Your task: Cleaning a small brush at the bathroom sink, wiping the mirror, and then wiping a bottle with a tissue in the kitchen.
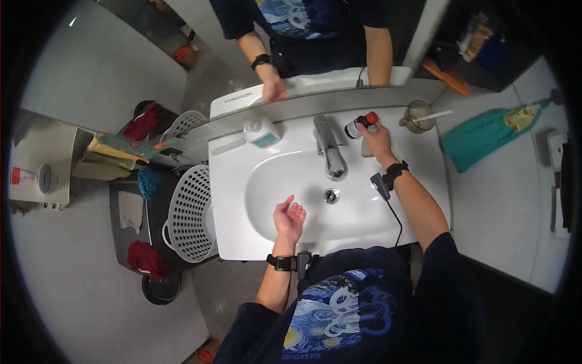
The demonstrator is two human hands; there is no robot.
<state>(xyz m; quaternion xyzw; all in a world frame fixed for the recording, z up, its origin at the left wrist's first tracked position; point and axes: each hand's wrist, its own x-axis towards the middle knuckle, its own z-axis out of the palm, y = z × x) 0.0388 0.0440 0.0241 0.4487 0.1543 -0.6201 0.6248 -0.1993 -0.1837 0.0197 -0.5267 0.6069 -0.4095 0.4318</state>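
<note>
Small dark bottle with a red cap [351, 128] is at the right rear of the broad white ceramic washbasin [228, 194], whose flat ledge could support it, beside the curved chrome tap [330, 148]. The right hand [379, 143] has its fingers closed around the bottle's body, apparently leaving the cap uncovered; base contact is unclear. The left hand [290, 221] is palm up over the washbasin, fingers half curled, empty.
</note>
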